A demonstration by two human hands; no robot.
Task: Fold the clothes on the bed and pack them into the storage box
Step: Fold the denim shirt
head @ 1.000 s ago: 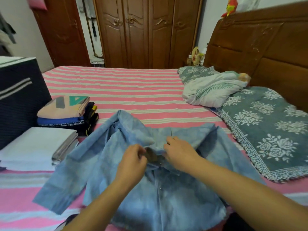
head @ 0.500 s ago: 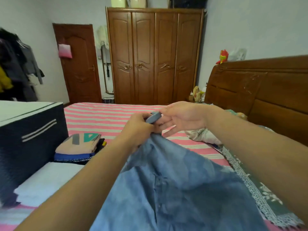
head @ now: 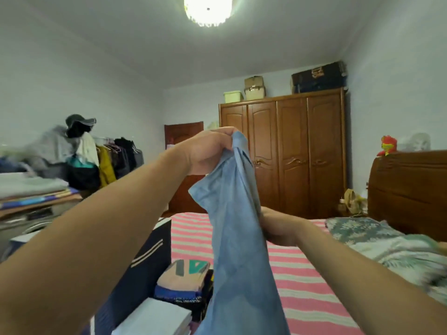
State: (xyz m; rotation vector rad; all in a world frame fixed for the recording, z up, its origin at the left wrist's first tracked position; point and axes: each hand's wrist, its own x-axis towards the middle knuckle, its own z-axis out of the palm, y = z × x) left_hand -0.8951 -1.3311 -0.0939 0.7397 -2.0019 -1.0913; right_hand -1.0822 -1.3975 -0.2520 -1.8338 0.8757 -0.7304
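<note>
The left hand [head: 208, 151] is up high, its grip tight around the top of the blue shirt [head: 237, 238]. The shirt hangs down over the bed [head: 302, 274]. The right hand [head: 278, 226] holds the shirt's edge lower down, fingers curled on the cloth. The dark storage box [head: 135, 269] stands at the left, beside folded clothes [head: 183, 281].

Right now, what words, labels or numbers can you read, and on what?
None can be read.
Dark box on the wardrobe: pale lettering, too blurred.
Folded dark garment in the pile beside the blue shirt: white print along its edge, too small.
</note>
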